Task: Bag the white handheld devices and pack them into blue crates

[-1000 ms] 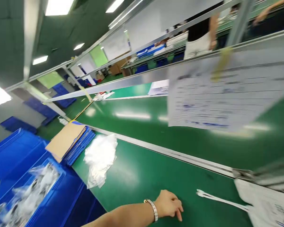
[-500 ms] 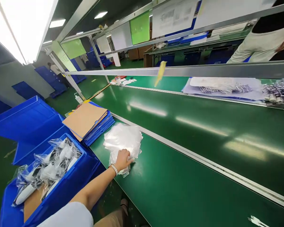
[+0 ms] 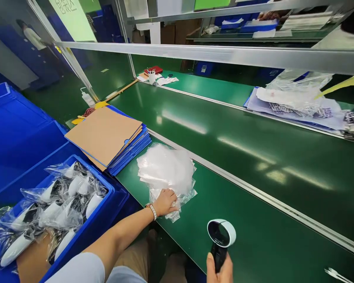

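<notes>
Holds the device (image 3: 220, 249) ring-end up in the right hand (image 3: 222, 276), near the front edge of the green bench (image 3: 253, 236), closed firmly round the black handle (image 3: 218, 258). Rests the left hand (image 3: 166, 202), loosely curled, on the near end of the clear bags (image 3: 165, 167); cannot tell whether pinching one. Sits close to the blue bin (image 3: 112, 196) at left, heaped with bagged white-and-black items (image 3: 76, 185), with a cardboard-topped stack (image 3: 106, 131) just beside the bags.

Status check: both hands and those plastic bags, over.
Left hand on near end of clear plastic bags, grip unclear. Right hand holding black-handled device. Blue bin of bagged items beside left forearm.
</notes>
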### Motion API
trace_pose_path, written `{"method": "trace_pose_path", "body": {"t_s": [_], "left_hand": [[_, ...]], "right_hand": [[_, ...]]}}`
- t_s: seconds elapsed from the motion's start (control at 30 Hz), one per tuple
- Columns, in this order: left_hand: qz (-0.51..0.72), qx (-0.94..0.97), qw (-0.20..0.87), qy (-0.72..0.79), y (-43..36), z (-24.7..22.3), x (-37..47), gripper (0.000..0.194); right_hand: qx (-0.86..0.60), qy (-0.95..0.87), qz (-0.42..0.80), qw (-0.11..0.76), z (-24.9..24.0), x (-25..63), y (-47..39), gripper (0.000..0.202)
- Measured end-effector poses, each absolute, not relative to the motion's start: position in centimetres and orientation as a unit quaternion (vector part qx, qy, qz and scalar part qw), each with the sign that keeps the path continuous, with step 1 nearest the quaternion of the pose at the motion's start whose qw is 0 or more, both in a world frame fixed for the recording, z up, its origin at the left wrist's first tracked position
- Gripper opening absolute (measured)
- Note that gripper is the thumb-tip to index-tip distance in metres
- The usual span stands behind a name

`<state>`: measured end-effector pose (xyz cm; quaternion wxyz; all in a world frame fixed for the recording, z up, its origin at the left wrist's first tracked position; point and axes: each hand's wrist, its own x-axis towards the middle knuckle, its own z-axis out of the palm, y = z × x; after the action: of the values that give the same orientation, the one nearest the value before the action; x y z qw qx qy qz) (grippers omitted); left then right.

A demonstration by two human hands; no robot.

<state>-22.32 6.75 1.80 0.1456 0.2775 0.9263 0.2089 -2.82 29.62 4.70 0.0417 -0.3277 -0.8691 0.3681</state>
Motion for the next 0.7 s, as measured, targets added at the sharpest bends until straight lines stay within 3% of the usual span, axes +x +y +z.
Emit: {"method": "trace_pose_path", "body": {"t_s": [0.1,0.37,0.57,0.7], "left_hand": [[0.213,0.292,0.158,0.919,6.8,1.5,-22.9,0.023],[0.258,0.262,0.213,0.905,6.9,0.9,-22.6,0.017],[0.306,0.164,0.216,0.913,8.1,0.9,-21.7,0.011],[0.351,0.108,0.188,0.911,7.5,1.9,-21.3,0.016]], "right_hand": [[-0.308,-0.867,0.392,0.019,2.9,-2.8,28.7,0.072],[-0.235,-0.880,0.405,-0.080,2.5,-2.5,28.3,0.070],[-0.122,-0.934,0.334,-0.037,3.1,-8.2,27.8,0.067],[-0.049,-0.977,0.201,-0.041,3.7,-11.7,27.6,0.057]]}}
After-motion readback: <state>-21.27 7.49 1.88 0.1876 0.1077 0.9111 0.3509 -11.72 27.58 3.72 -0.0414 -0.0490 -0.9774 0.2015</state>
